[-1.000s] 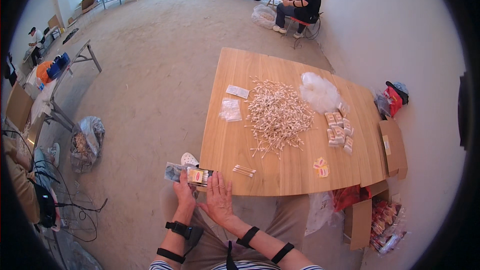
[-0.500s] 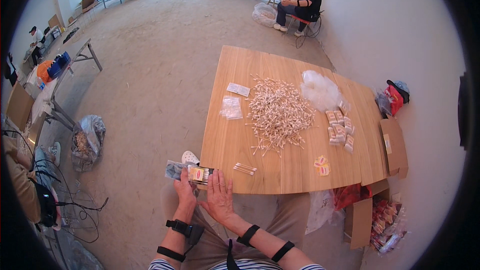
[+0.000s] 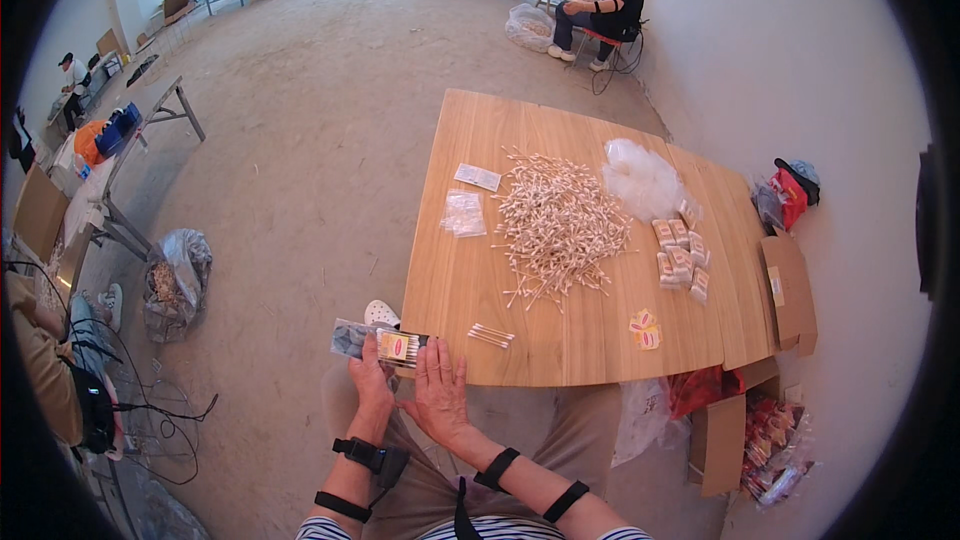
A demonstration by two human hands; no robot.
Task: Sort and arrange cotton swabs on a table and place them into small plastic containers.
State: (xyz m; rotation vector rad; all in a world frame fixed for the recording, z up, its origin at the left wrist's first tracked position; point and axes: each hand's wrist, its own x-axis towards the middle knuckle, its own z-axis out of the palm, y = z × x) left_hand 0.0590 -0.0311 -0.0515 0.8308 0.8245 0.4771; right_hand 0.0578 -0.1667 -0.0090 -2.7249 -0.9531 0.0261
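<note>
At the table's near left corner, my left hand (image 3: 372,378) is closed round a clear packet of cotton swabs (image 3: 398,346) with a yellow label card, its thumb along the near side. Loose plastic sticks out to the left of the packet. My right hand (image 3: 440,392) lies with its fingers stretched out flat against the packet's right end; its palm is not visible. A few loose cotton swabs (image 3: 491,336) lie side by side on the wood just to the right. Farther back spreads a large heap of cotton swabs (image 3: 560,225).
The wooden table (image 3: 540,360) also bears clear bags (image 3: 640,180), several filled packets (image 3: 682,258), yellow label cards (image 3: 645,331) and flat plastic sleeves (image 3: 463,213). Cardboard boxes (image 3: 722,448) stand by the right wall. A seated person (image 3: 612,5) works at the back.
Both hands and the packet stay almost where they were. The view has shifted very slightly.
</note>
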